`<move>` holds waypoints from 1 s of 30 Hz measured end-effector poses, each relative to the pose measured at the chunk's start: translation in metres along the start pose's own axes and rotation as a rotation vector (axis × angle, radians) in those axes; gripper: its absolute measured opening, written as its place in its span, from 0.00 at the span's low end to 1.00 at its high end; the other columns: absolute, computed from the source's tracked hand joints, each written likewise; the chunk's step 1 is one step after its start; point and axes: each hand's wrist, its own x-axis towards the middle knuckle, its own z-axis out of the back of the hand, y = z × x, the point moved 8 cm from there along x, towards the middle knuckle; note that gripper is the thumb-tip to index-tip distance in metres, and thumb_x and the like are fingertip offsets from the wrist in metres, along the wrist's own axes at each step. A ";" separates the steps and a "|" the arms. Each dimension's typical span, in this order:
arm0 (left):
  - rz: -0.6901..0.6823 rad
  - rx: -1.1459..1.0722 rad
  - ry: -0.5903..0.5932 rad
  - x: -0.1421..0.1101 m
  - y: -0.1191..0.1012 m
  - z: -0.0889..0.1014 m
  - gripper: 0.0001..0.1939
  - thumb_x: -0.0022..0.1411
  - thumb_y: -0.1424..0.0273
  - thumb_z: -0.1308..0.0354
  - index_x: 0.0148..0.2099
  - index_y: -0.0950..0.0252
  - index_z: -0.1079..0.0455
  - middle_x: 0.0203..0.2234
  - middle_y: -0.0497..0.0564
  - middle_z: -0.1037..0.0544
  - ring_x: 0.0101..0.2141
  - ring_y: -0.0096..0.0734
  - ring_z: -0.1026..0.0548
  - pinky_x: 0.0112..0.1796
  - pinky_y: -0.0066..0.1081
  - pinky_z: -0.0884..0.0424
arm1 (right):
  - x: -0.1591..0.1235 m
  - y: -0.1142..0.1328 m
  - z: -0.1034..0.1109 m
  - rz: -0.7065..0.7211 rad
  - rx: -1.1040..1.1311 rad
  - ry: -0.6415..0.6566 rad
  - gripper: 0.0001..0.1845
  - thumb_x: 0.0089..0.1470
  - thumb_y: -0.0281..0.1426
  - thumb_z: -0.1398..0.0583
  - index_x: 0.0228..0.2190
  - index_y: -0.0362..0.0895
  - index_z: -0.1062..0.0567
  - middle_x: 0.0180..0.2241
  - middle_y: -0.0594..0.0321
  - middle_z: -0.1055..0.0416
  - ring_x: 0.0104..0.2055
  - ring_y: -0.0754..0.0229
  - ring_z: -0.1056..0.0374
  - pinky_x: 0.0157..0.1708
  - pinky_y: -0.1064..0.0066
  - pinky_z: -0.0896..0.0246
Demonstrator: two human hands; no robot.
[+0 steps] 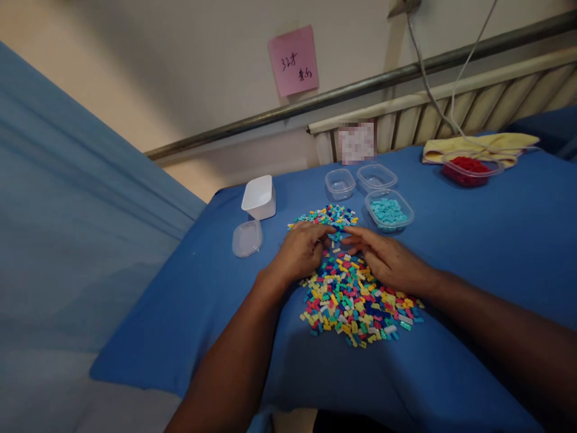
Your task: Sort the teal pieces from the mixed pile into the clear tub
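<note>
A heap of small plastic bricks in mixed colours lies on a blue cloth-covered table. My left hand rests palm down on the heap's left part, fingers stretched toward the middle. My right hand lies flat on the heap's right part, fingers pointing left, its tips almost meeting those of the left hand. Neither hand visibly holds a brick. Just beyond the heap stands a clear tub of light blue bricks.
Two empty clear tubs stand behind the heap. A white box and a clear lid sit to the left. A tub of red bricks and a yellow cloth lie far right. A wall with a pink note and a radiator is behind.
</note>
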 end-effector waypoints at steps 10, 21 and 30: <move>-0.023 0.030 0.011 0.004 -0.008 -0.007 0.27 0.65 0.83 0.47 0.62 0.63 0.23 0.47 0.52 0.14 0.51 0.45 0.19 0.60 0.49 0.29 | 0.001 -0.009 0.006 -0.052 0.059 -0.053 0.34 0.67 0.22 0.47 0.71 0.48 0.36 0.59 0.48 0.19 0.56 0.49 0.18 0.58 0.45 0.22; 0.048 0.070 0.075 -0.001 -0.007 -0.010 0.27 0.67 0.82 0.46 0.65 0.65 0.25 0.58 0.57 0.17 0.57 0.48 0.20 0.59 0.46 0.26 | 0.001 -0.013 0.004 -0.049 0.053 -0.064 0.35 0.66 0.21 0.47 0.71 0.49 0.36 0.58 0.50 0.18 0.59 0.47 0.19 0.62 0.42 0.25; 0.066 -0.100 -0.015 -0.003 -0.003 0.002 0.27 0.65 0.84 0.49 0.62 0.64 0.24 0.47 0.52 0.14 0.49 0.39 0.17 0.54 0.40 0.23 | 0.001 -0.013 0.004 -0.050 0.046 -0.077 0.34 0.67 0.22 0.46 0.71 0.51 0.34 0.57 0.51 0.18 0.58 0.47 0.19 0.61 0.43 0.23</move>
